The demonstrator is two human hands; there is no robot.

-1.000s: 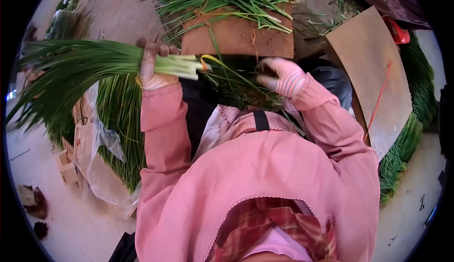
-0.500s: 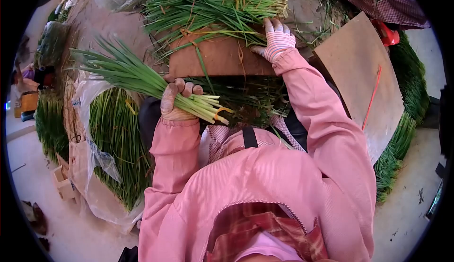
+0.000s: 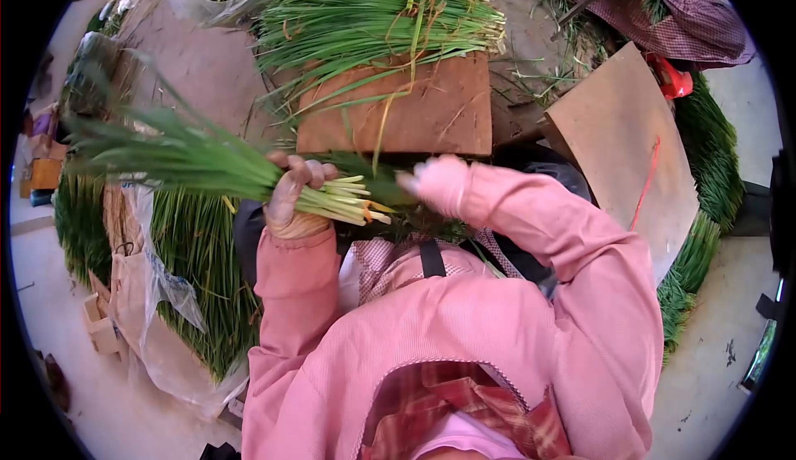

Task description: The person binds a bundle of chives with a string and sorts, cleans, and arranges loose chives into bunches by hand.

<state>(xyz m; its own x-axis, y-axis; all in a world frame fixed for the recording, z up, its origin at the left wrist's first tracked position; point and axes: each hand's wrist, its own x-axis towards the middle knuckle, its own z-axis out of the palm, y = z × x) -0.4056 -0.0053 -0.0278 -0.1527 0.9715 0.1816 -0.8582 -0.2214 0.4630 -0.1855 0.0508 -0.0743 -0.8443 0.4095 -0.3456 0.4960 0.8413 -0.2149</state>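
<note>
My left hand point(image 3: 297, 186), in a stained glove, is closed round a bunch of garlic chives point(image 3: 207, 161). The leaves fan out to the left and the pale cut ends point right, with an orange tie point(image 3: 369, 209) near them. My right hand point(image 3: 438, 184), in a pale striped glove, is just right of those cut ends, below the edge of a brown board point(image 3: 448, 128). Motion smears its fingers, and a blurred green patch lies beside them; whether it holds any stalks is unclear. Beyond both hands, a large heap of chives point(image 3: 373, 20) lies across the board.
A plastic-lined bag of chives point(image 3: 207, 269) stands at my left, with more stacked bundles point(image 3: 81, 228) beyond it. On the right, a tilted panel point(image 3: 630, 145) with a red strip leans near more chives point(image 3: 705, 161). A checked cloth point(image 3: 672, 12) lies at upper right.
My right hand has left the right end of the heap and come down and left toward the bunch. My left hand has shifted slightly left and down, the leaves now blurred.
</note>
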